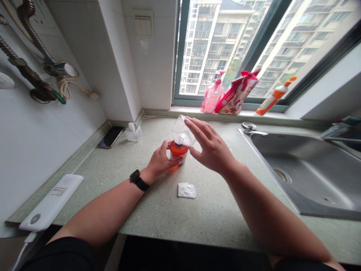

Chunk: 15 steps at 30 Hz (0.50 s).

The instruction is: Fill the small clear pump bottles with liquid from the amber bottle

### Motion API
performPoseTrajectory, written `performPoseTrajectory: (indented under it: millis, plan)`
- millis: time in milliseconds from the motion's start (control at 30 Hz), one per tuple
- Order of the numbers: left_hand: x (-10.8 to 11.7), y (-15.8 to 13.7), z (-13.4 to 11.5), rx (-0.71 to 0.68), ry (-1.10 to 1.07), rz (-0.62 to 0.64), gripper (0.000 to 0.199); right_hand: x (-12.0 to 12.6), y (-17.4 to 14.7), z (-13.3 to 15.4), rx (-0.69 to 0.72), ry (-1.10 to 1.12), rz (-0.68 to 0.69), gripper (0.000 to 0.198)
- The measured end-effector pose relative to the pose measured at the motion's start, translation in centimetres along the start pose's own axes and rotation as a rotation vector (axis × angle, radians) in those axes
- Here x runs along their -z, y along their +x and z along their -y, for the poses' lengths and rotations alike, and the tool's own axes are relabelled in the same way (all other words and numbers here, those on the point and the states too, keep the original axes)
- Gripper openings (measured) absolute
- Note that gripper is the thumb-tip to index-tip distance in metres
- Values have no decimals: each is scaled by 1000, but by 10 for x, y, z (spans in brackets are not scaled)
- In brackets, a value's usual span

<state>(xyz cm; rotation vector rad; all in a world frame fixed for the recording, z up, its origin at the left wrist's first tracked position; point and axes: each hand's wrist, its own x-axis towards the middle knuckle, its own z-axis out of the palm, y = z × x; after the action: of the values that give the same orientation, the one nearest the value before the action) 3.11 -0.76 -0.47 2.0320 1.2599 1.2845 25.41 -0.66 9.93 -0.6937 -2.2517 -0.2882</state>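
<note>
My left hand [165,158] is wrapped around an orange bottle [178,149] standing on the counter. Upside down on top of it sits a clear, angular plastic bottle [180,128], its narrow end at the orange bottle's dark mouth. My right hand [210,145] holds the clear bottle from the right, fingers along its upper part and thumb near the lower end. How firmly those fingers grip is hard to see. A folded white tissue [186,190] lies on the counter in front of the bottles.
A small translucent plastic piece [133,132] and a phone [110,136] lie at the back left. Nearer is a white power bank [53,201] with a cable. The steel sink [293,203] is on the right. A pump bottle [212,98], red pouch [237,94] and orange bottle [272,99] line the windowsill.
</note>
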Motion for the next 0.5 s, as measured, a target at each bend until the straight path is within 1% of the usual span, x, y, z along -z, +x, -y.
performPoseTrajectory:
  millis: [500]
  plan:
    - [0,1,-1,-16,-16,2,62,0,2,2,10,4,32,105]
